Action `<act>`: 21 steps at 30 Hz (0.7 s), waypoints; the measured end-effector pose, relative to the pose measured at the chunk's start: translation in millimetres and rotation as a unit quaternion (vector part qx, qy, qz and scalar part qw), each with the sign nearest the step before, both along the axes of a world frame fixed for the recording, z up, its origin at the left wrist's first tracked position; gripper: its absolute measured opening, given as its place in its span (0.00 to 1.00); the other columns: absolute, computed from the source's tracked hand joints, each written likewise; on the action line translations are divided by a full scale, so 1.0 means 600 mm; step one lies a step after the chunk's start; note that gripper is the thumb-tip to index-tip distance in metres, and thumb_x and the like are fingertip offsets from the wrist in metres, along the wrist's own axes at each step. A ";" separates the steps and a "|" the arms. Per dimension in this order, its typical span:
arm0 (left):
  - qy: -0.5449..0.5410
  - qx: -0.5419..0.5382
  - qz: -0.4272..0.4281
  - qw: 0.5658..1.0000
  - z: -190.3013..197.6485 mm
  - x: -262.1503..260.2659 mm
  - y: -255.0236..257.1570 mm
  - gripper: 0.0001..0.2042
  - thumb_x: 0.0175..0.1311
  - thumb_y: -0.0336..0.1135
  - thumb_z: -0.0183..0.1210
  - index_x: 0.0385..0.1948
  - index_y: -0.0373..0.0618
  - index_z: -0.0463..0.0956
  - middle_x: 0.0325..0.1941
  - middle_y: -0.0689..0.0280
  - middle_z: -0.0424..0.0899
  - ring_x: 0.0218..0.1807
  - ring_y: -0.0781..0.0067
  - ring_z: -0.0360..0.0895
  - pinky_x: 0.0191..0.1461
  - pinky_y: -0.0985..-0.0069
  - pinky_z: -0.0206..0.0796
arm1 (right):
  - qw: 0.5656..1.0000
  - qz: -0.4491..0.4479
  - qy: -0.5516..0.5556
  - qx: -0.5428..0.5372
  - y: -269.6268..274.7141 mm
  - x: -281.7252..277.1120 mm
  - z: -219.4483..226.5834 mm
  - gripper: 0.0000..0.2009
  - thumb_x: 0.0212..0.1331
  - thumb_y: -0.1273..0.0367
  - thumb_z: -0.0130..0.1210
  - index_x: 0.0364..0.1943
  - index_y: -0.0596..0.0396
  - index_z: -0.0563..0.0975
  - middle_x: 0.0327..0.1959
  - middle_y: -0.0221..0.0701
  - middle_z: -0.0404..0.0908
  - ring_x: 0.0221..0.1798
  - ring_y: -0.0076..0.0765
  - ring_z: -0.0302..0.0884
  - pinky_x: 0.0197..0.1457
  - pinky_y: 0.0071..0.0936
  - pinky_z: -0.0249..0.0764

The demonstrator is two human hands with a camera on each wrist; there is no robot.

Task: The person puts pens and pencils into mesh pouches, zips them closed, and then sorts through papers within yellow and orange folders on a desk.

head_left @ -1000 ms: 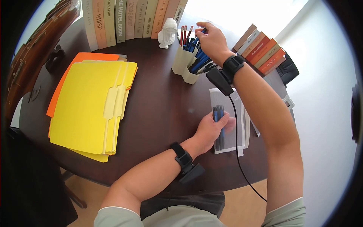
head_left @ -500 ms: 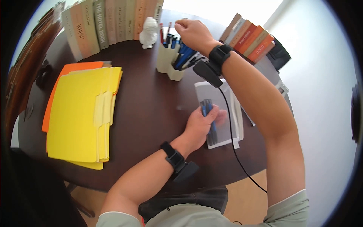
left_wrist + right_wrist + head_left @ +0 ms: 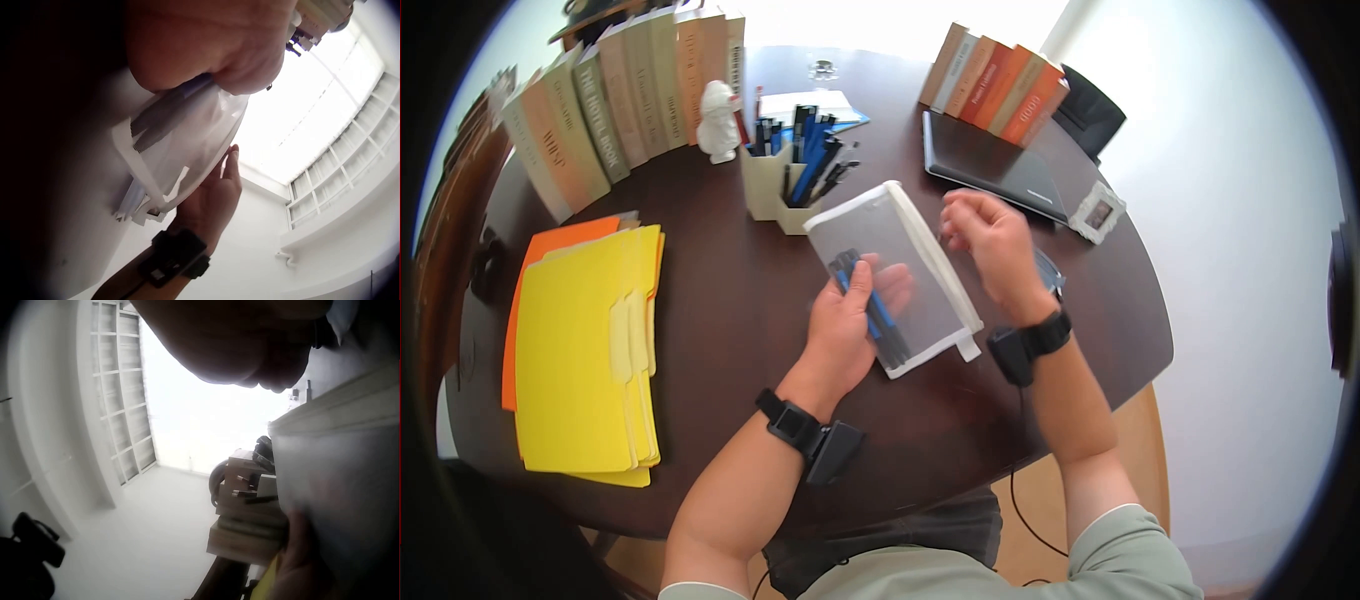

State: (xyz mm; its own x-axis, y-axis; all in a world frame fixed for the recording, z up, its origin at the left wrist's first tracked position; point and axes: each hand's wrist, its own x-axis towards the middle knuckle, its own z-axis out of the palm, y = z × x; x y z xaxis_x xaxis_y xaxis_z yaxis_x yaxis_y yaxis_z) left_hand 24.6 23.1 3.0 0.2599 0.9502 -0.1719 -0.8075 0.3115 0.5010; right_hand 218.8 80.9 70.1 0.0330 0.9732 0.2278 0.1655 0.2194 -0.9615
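Note:
My left hand grips a translucent white zip pouch, thumb in front and fingers showing through from behind. Several blue and black pens lie inside it under the thumb; in the left wrist view the pouch hangs below the palm. To the right of the pouch's zip edge, my right hand is raised with curled fingers. A small dark piece, apparently a pen's end, shows at those fingers in the right wrist view; most of it is hidden. Beyond the pouch stands a cream holder full of pens.
Yellow folders over orange ones lie at the left. A row of books and a white bust stand behind. At the back right are more books, a black laptop and a small white frame.
My right hand has come back from the pen holder to beside the pouch. My left hand still grips the pouch, which is now tilted and nearer the holder. The head view has shifted, revealing the laptop.

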 end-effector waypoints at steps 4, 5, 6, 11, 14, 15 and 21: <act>0.044 0.011 0.000 0.999 -0.004 0.005 0.000 0.17 0.83 0.40 0.49 0.62 0.39 0.67 0.62 0.48 0.79 0.63 0.54 0.80 0.71 0.57 0.74 | 0.997 0.026 0.038 -0.062 -0.073 0.019 -0.051 0.11 0.74 0.68 0.57 0.50 0.62 0.84 0.38 0.27 0.86 0.38 0.17 0.79 0.41 0.19 0.77; 0.059 0.015 0.001 0.998 -0.007 0.005 0.001 0.17 0.83 0.40 0.49 0.63 0.39 0.67 0.62 0.48 0.79 0.63 0.54 0.80 0.71 0.57 0.74 | 0.997 0.020 0.037 -0.067 -0.085 0.019 -0.050 0.11 0.74 0.68 0.58 0.50 0.62 0.84 0.38 0.28 0.86 0.35 0.18 0.80 0.39 0.18 0.77; 0.059 0.026 -0.008 0.998 -0.012 0.004 0.002 0.17 0.83 0.39 0.49 0.63 0.39 0.67 0.63 0.49 0.78 0.64 0.56 0.79 0.72 0.58 0.73 | 0.994 0.038 0.032 -0.096 -0.095 0.021 -0.039 0.12 0.73 0.68 0.58 0.51 0.62 0.83 0.37 0.29 0.87 0.33 0.18 0.80 0.38 0.19 0.77; 0.097 0.040 -0.039 0.994 -0.005 0.012 0.002 0.20 0.83 0.40 0.48 0.67 0.38 0.65 0.67 0.49 0.75 0.68 0.58 0.75 0.74 0.60 0.70 | 0.963 0.143 0.101 -0.204 -0.112 0.042 -0.016 0.16 0.70 0.68 0.61 0.56 0.62 0.82 0.37 0.30 0.87 0.29 0.20 0.81 0.33 0.21 0.77; 0.090 0.049 -0.075 0.992 -0.005 0.014 -0.002 0.22 0.83 0.40 0.48 0.70 0.38 0.63 0.69 0.50 0.74 0.71 0.58 0.73 0.76 0.60 0.69 | 0.971 0.140 0.025 -0.191 -0.112 0.036 -0.041 0.19 0.66 0.67 0.66 0.57 0.61 0.81 0.38 0.31 0.88 0.29 0.21 0.82 0.32 0.22 0.77; 0.087 0.055 -0.088 0.991 -0.005 0.014 -0.004 0.23 0.83 0.40 0.48 0.72 0.38 0.62 0.70 0.51 0.73 0.72 0.58 0.72 0.76 0.60 0.68 | 0.973 0.148 0.022 -0.173 -0.112 0.034 -0.045 0.19 0.65 0.67 0.66 0.57 0.62 0.82 0.38 0.32 0.88 0.29 0.23 0.82 0.32 0.23 0.78; 0.102 0.048 -0.182 0.977 -0.006 0.021 -0.020 0.28 0.85 0.53 0.35 0.76 0.45 0.60 0.69 0.59 0.73 0.64 0.61 0.75 0.66 0.59 0.71 | 0.965 0.154 -0.123 -0.175 -0.131 0.001 -0.039 0.21 0.62 0.59 0.64 0.46 0.67 0.82 0.33 0.39 0.86 0.32 0.33 0.84 0.40 0.32 0.80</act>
State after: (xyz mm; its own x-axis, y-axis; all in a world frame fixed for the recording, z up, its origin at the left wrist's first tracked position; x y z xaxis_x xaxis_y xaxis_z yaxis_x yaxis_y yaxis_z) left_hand 37.2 11.0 -0.7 0.5523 0.8160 -0.1707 -0.5323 0.5028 0.6811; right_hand 219.5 2.4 46.8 -0.2823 0.9473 -0.1515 0.3764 -0.0359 -0.9257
